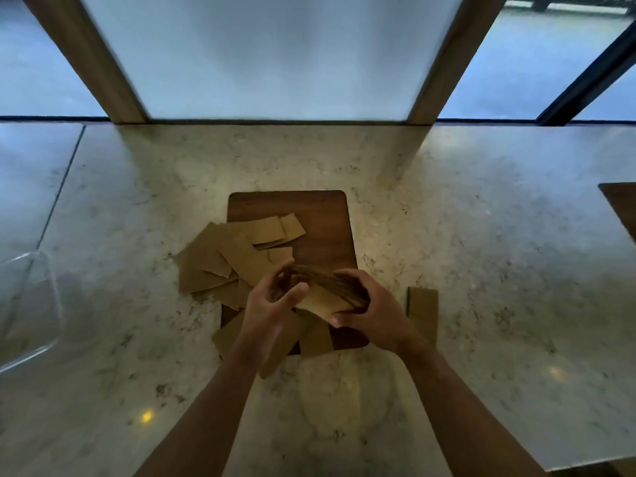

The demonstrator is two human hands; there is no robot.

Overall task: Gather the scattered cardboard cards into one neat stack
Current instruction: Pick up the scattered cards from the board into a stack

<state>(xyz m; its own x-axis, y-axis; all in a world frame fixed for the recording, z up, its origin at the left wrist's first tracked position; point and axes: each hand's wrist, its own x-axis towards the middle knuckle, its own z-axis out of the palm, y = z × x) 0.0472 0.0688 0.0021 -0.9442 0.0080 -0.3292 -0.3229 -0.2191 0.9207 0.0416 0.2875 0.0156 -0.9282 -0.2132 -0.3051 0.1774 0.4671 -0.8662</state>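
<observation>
**Both hands on a gathered bundle of cards**

Two bare forearms reach forward over the marble counter (481, 208) and meet above the near end of a dark wooden board (323, 218). Left hand (272, 304) has its fingers curled at the left end of a bundle of cardboard cards (327, 290), thumb up against its near face. Right hand (371, 308) grips the bundle's right end, fingers wrapped over the top. Loose cards (220, 259) lie overlapping across the board's left edge; one single card (422, 304) sits on the counter right of the board.
</observation>
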